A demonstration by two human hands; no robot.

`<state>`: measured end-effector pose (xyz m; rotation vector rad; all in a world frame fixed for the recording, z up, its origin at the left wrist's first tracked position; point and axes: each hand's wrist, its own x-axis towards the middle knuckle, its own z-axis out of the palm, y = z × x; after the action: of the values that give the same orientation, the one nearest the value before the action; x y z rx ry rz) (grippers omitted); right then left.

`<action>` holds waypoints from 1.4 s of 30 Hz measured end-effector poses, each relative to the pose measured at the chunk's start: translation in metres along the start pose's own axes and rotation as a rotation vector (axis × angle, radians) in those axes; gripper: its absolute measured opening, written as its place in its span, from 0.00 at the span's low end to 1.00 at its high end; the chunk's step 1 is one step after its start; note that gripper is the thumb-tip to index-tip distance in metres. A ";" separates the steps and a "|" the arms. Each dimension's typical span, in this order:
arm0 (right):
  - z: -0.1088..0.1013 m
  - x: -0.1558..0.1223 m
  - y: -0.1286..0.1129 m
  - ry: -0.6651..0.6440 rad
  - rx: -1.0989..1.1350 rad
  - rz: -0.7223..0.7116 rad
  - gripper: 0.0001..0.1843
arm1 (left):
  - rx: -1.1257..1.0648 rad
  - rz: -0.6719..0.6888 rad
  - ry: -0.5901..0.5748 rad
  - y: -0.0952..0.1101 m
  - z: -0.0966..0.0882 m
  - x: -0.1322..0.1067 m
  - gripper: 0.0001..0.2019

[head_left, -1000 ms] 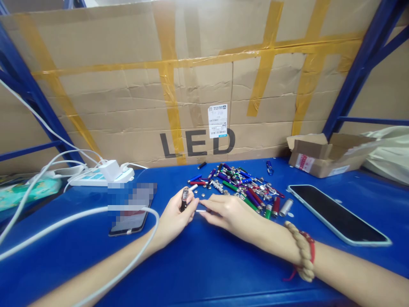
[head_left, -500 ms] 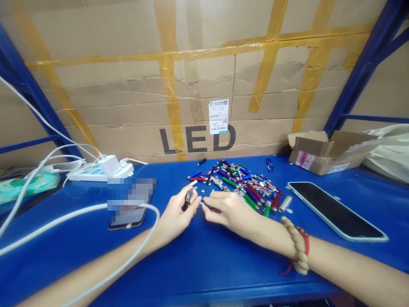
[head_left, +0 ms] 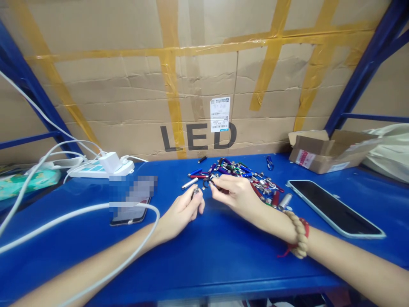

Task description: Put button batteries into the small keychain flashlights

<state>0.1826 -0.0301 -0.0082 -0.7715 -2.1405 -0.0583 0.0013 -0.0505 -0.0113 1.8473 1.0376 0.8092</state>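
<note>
Left grip: our left hand [head_left: 182,211] closes thumb and fingers around a small flashlight [head_left: 195,195]. Its silver head points up and its dark body is mostly hidden in the palm.
Right grip: our right hand [head_left: 238,196] pinches thumb and forefinger shut on a small dark piece [head_left: 211,183], which is too small for us to say what it is.
Position: the flashlight and the dark piece sit close together but apart, just above the blue tabletop [head_left: 204,251] at the near left edge of the pile.
Pile: a heap of coloured keychain lights [head_left: 246,172] lies behind our right hand, which covers part of it. We cannot pick out single pieces within it.
Stray part: a silver tube [head_left: 189,183] lies on the tabletop just beyond our left fingers.
Wrist: a bead bracelet [head_left: 298,239] with a red cord circles our right wrist.
Right side: a dark phone [head_left: 334,209] lies face up, with a torn carton [head_left: 326,153] behind it.
Left side: a second phone [head_left: 131,207] has its screen blurred out, a white cable [head_left: 79,213] crosses our left forearm, and a power strip [head_left: 96,171] sits further back.
Behind: a taped cardboard box [head_left: 198,85] marked LED is cut off at the top.
</note>
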 end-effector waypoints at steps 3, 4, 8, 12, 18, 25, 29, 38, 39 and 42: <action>-0.001 0.000 -0.004 0.060 0.012 -0.002 0.14 | 0.105 0.032 -0.036 0.003 0.000 -0.001 0.18; 0.000 0.000 -0.006 0.063 0.017 -0.012 0.14 | 0.128 0.057 -0.039 0.004 0.000 -0.001 0.18; 0.001 -0.002 -0.012 0.042 0.012 -0.083 0.13 | 0.187 0.125 -0.052 0.004 0.000 -0.002 0.17; 0.001 -0.002 -0.011 0.012 -0.005 -0.120 0.15 | 0.205 0.115 -0.035 0.001 0.000 -0.001 0.17; 0.000 -0.002 -0.008 -0.012 -0.028 -0.101 0.15 | 0.186 0.040 -0.035 0.004 -0.001 0.000 0.15; -0.001 -0.002 -0.008 -0.120 -0.007 -0.049 0.13 | 0.081 -0.005 -0.005 0.001 -0.001 0.001 0.14; -0.003 -0.001 -0.008 -0.143 0.029 -0.012 0.11 | 0.059 -0.012 -0.015 0.000 -0.001 0.002 0.12; -0.001 -0.001 -0.015 -0.242 0.346 0.180 0.19 | 0.110 0.091 -0.105 -0.008 -0.004 0.004 0.11; 0.001 -0.002 -0.015 -0.250 0.388 0.172 0.19 | 0.087 0.105 -0.123 -0.009 -0.005 0.005 0.11; 0.002 0.000 -0.018 -0.231 0.478 0.194 0.14 | -0.037 0.117 -0.156 -0.009 -0.005 0.006 0.17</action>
<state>0.1713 -0.0441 -0.0058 -0.7171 -2.1539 0.6491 -0.0029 -0.0410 -0.0164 1.9201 0.8179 0.7334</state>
